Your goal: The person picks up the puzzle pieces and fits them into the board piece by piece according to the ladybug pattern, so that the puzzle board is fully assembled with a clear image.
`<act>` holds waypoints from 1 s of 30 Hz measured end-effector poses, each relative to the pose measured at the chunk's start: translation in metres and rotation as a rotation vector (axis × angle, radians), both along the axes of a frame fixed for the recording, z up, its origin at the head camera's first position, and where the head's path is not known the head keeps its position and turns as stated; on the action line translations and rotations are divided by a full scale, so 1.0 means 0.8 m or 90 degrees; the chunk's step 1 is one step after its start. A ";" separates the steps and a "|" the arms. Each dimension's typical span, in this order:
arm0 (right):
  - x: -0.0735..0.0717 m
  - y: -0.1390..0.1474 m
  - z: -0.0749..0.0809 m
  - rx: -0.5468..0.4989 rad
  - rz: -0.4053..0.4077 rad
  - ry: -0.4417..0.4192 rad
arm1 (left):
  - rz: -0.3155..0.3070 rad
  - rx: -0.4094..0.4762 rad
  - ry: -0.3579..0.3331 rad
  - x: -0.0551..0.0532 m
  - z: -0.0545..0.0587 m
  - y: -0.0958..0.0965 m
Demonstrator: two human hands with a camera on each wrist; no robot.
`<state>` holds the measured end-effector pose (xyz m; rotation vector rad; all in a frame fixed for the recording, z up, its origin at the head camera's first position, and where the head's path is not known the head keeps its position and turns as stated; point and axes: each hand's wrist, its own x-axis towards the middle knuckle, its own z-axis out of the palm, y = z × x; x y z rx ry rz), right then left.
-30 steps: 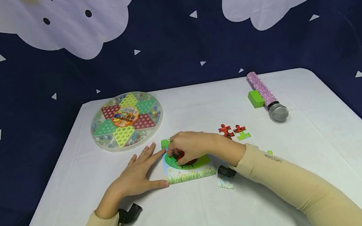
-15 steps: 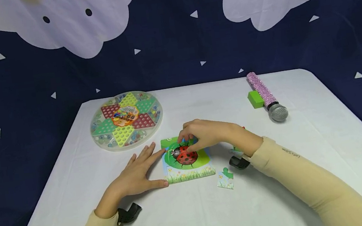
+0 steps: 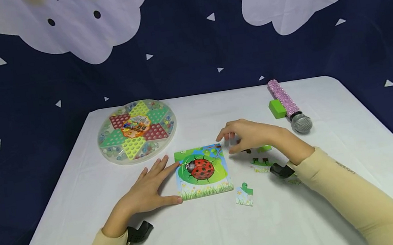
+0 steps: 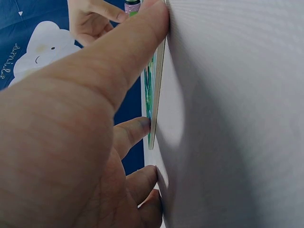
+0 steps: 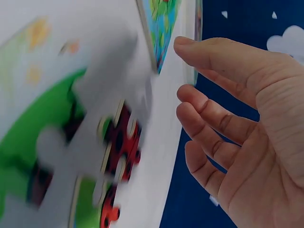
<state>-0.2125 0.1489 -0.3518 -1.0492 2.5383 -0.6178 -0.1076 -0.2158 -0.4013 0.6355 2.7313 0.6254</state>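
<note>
A square ladybug jigsaw puzzle [image 3: 206, 185] lies flat on the white table. My left hand [image 3: 147, 191] is spread at its left side, with thumb and forefinger touching the edge; the left wrist view shows the thumb [image 4: 137, 45] against the board's thin side. My right hand [image 3: 252, 134] hovers just right of the puzzle's upper corner, fingers loosely bent and holding nothing. Below it lie loose jigsaw pieces, partly hidden by the hand and wrist. The right wrist view shows a red, black-spotted jigsaw piece [image 5: 118, 145]. One grass-and-flower jigsaw piece [image 3: 243, 198] sits by the lower right corner.
A round Chinese checkers set [image 3: 137, 132] with marbles lies at the back left. At the back right, a pink glitter microphone [image 3: 286, 98] rests beside a green block [image 3: 277, 109]. Dark blue cloth [image 3: 189, 69] with clouds hangs behind the table.
My right hand has lifted off the puzzle and moved right, uncovering the ladybug and the upper right part of the picture. My left hand has stayed at the left edge.
</note>
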 end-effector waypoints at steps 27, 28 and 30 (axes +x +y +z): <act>-0.016 0.060 -0.021 0.018 -0.081 -0.046 | 0.004 0.008 -0.006 0.002 0.000 -0.001; -0.016 0.061 -0.021 0.019 -0.081 -0.048 | 0.002 0.009 -0.006 0.002 0.000 -0.001; -0.016 0.062 -0.021 0.022 -0.087 -0.054 | -0.001 0.011 -0.005 0.001 0.001 0.000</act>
